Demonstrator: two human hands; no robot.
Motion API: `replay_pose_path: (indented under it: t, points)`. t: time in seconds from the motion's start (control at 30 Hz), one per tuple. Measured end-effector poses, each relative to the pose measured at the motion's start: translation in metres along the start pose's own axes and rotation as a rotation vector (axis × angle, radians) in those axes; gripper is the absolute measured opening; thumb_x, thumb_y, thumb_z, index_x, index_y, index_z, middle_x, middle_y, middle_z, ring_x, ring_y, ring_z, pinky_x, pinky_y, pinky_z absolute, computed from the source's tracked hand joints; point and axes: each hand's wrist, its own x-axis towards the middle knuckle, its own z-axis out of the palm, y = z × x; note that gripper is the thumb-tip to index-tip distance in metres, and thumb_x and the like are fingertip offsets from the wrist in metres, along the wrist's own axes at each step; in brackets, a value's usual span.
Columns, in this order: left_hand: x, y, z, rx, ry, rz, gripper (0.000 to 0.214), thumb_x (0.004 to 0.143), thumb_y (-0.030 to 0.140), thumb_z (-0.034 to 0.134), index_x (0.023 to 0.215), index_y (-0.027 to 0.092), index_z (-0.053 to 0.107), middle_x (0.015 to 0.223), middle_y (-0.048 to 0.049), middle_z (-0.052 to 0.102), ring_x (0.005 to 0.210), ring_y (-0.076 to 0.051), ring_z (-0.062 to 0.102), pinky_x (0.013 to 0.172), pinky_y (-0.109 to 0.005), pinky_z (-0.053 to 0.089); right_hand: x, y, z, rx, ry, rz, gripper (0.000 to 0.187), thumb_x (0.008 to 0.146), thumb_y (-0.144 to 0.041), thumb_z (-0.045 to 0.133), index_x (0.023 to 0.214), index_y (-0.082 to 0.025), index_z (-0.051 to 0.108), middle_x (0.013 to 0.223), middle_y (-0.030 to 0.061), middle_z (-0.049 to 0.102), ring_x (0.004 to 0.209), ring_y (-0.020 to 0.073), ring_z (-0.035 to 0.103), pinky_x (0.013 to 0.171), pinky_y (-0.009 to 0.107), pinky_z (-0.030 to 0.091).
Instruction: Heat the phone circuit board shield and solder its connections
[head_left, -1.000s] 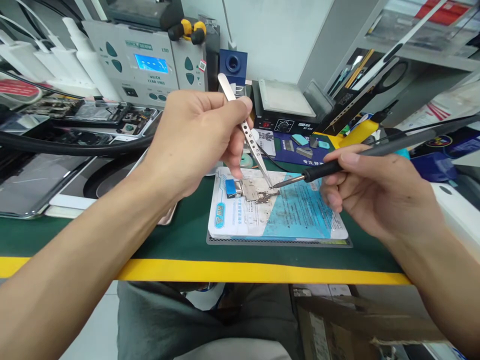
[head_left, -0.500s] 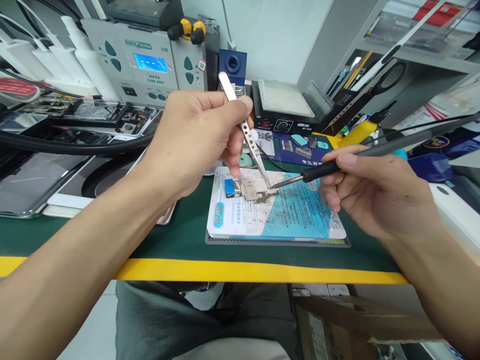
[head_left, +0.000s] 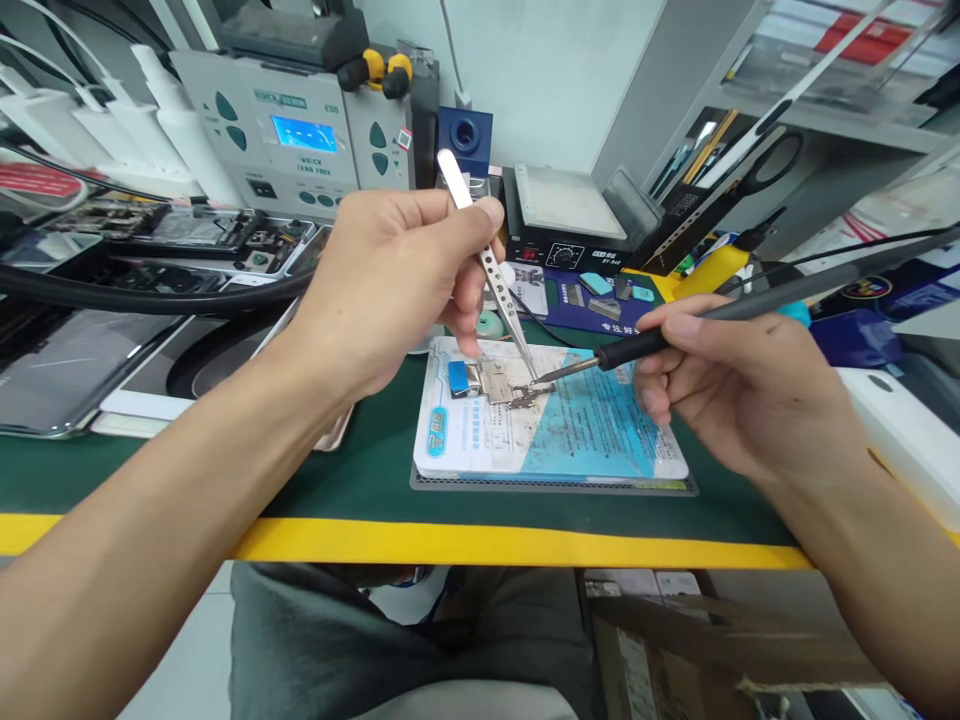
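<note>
My left hand (head_left: 420, 265) pinches a pair of metal tweezers (head_left: 504, 295), its tips pointing down at a small circuit board (head_left: 501, 384). My right hand (head_left: 739, 375) grips a soldering iron (head_left: 637, 345) by its black handle, the tip reaching the same spot from the right. Both tool tips meet close together at the board's upper right edge; whether they touch is too small to tell. A blue piece (head_left: 458, 378) sits at the board's left end. Under the board lies a stained white and blue pad (head_left: 592, 435).
A soldering station (head_left: 307, 160) with a lit display stands at the back left. Opened phones (head_left: 135, 350) and a thick black cable (head_left: 142, 290) lie on the left. Behind the pad is a black heating unit (head_left: 566, 245). A yellow strip (head_left: 517, 545) marks the bench's front edge.
The tool tips have shifted very slightly left along the board, and my right hand has moved a little left with the iron. Both grips are unchanged.
</note>
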Motion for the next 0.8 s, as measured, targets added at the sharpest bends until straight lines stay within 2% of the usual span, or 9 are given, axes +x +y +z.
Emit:
replay_pose_path:
  t: [0.5,0.8]
  points:
    - [0.0020,-0.0026,-0.0030,-0.042,0.010,0.037,0.038,0.094,0.020,0.062,0.056,0.021,0.056,0.048,0.0016,0.053,0.040,-0.014,0.051,0.038,-0.027,0.050,-0.0013,-0.0078,-0.0008,0.029,0.020,-0.010,0.003,0.078,-0.026,0.085,0.078,-0.023,0.085,0.058,0.0028,0.071,0.043,0.0170,0.063,0.039,0.029,0.046]
    - [0.0017,-0.0023,-0.0012,0.011,0.005,0.051,0.043,0.094,0.023,0.064,0.052,0.021,0.054,0.047,0.0013,0.053,0.038,-0.012,0.051,0.038,-0.024,0.049,-0.0012,-0.0063,0.0028,0.039,0.012,-0.010,0.008,0.080,-0.027,0.088,0.082,-0.021,0.084,0.061,0.0022,0.073,0.041,0.0149,0.063,0.036,0.025,0.047]
